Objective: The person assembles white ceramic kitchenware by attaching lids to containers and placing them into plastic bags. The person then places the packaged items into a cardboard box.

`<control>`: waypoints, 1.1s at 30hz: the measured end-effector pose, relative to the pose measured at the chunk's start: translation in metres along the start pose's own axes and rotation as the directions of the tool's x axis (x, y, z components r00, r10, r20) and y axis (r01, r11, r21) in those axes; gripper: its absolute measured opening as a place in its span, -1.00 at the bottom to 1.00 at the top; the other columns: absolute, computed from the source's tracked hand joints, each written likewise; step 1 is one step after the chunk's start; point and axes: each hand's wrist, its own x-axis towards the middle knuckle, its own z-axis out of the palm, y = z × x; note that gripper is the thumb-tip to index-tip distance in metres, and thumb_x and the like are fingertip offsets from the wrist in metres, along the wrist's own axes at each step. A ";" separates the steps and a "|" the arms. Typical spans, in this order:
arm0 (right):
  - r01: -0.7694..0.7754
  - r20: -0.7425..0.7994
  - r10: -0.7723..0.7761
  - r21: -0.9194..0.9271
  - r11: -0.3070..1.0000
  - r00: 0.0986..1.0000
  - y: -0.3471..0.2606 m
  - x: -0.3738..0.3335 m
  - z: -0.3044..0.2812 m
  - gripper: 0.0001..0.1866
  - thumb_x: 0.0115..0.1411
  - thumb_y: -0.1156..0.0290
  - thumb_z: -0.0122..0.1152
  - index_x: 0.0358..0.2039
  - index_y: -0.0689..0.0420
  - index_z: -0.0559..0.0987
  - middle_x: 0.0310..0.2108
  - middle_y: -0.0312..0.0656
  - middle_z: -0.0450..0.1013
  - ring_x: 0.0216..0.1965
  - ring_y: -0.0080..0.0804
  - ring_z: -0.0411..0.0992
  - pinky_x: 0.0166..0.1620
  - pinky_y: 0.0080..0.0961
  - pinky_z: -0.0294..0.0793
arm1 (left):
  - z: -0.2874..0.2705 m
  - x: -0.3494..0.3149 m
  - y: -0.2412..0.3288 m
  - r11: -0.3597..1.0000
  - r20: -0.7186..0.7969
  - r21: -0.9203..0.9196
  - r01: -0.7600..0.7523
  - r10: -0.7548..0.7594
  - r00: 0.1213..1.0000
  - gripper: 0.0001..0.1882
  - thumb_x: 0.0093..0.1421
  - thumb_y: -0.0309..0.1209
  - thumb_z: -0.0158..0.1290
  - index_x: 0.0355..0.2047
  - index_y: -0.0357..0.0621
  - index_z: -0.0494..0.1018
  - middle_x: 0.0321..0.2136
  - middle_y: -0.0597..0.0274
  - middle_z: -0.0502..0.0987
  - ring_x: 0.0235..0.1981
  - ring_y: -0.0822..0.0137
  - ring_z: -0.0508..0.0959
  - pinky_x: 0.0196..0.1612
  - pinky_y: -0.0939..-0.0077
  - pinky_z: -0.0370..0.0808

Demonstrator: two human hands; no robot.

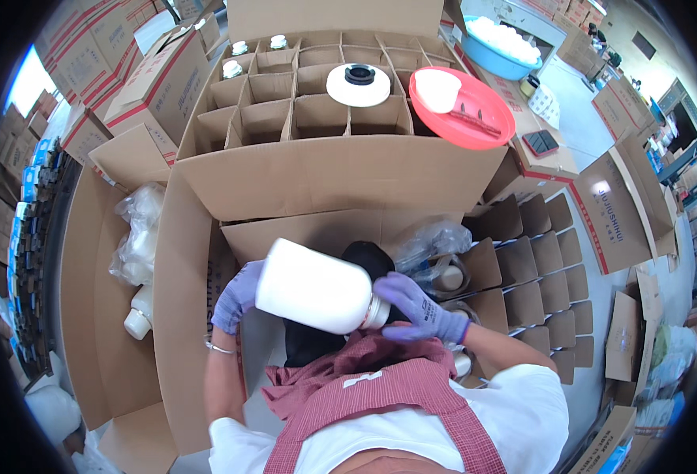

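Observation:
A large white plastic bottle (313, 286) lies tilted across my lap, its capped neck toward the right. My left hand (238, 299), in a purple glove, is closed on the bottle's base end, its fingers partly hidden behind it. At the other end is the white screw cap (377, 312). My right hand (419, 310), also gloved, is right at this cap with fingers spread on either side of it. Before me stands a cardboard carton with dividers (340, 174), holding a few white-capped bottles (232, 69) in its far left cells.
On the carton rest a white disc with a black ring (358, 84) and a red basin (475, 118). A blue tub (502, 49) and a phone (540, 143) are beyond, right. An open box (111, 316) with bagged bottles stands left; cardboard dividers (530, 265) stand right.

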 end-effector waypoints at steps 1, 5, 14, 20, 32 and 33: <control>0.040 0.228 -0.015 -0.106 0.994 0.974 0.006 -0.001 -0.016 -0.47 0.08 0.27 0.33 0.07 0.11 0.47 0.08 -0.03 0.37 0.13 -0.06 0.34 0.25 -0.01 0.22 | 0.010 0.013 0.025 0.840 0.000 0.540 -0.055 0.066 0.998 -0.54 0.16 -0.25 0.17 0.05 -0.12 0.48 -0.09 0.07 0.61 -0.12 0.10 0.62 -0.02 0.36 0.55; 0.172 0.011 -0.186 -0.435 0.884 0.983 0.018 0.123 -0.073 -0.62 0.09 0.32 0.28 -0.07 0.11 0.51 -0.03 -0.02 0.44 0.01 -0.02 0.40 0.13 -0.08 0.32 | 0.081 0.042 0.031 0.525 0.249 0.802 -0.285 0.140 0.958 -0.45 0.09 -0.03 0.10 -0.01 -0.13 0.46 -0.06 -0.06 0.53 -0.07 -0.07 0.54 0.01 0.14 0.47; -0.217 -0.043 0.303 -0.794 0.568 0.952 0.142 0.328 -0.154 -0.29 0.12 0.04 0.16 0.32 -0.24 0.29 0.22 0.06 0.22 0.17 0.12 0.33 0.27 -0.08 0.28 | 0.127 0.057 0.025 0.498 0.081 0.866 0.037 -0.212 0.974 -0.26 0.26 0.23 -0.21 -0.27 -0.22 0.64 -0.25 -0.07 0.64 -0.19 -0.02 0.63 -0.08 0.14 0.53; -0.121 -0.114 0.065 -0.608 0.784 0.991 0.138 0.321 -0.137 -0.45 0.04 0.38 0.27 0.10 -0.25 0.51 0.02 0.10 0.32 -0.01 0.14 0.41 0.10 -0.12 0.46 | 0.099 0.030 0.007 0.822 -0.158 0.569 -0.024 0.137 0.978 -0.28 0.24 0.21 -0.08 -0.01 -0.26 0.52 -0.06 -0.05 0.58 -0.10 0.05 0.61 -0.01 0.26 0.52; -0.360 0.138 0.618 0.899 0.250 0.774 0.037 0.160 0.008 -0.35 0.34 -0.22 -0.08 0.00 0.17 0.49 -0.39 -0.14 0.54 -0.52 -0.34 0.53 -0.41 -0.41 0.58 | 0.075 0.064 0.085 0.597 -0.379 0.650 -0.471 0.791 0.480 -0.26 0.02 -0.32 0.28 0.23 -0.23 0.34 0.28 -0.05 0.27 0.28 -0.02 0.22 0.32 0.18 0.16; -0.561 0.345 0.628 0.809 0.178 0.697 0.034 0.157 -0.007 -0.25 0.31 -0.33 -0.21 0.02 0.15 0.48 -0.42 -0.13 0.53 -0.58 -0.33 0.51 -0.48 -0.42 0.57 | 0.075 0.057 0.083 0.628 -0.370 0.625 -0.463 0.761 0.533 -0.28 0.04 -0.32 0.27 0.22 -0.20 0.35 0.29 -0.04 0.26 0.29 -0.05 0.21 0.33 0.15 0.15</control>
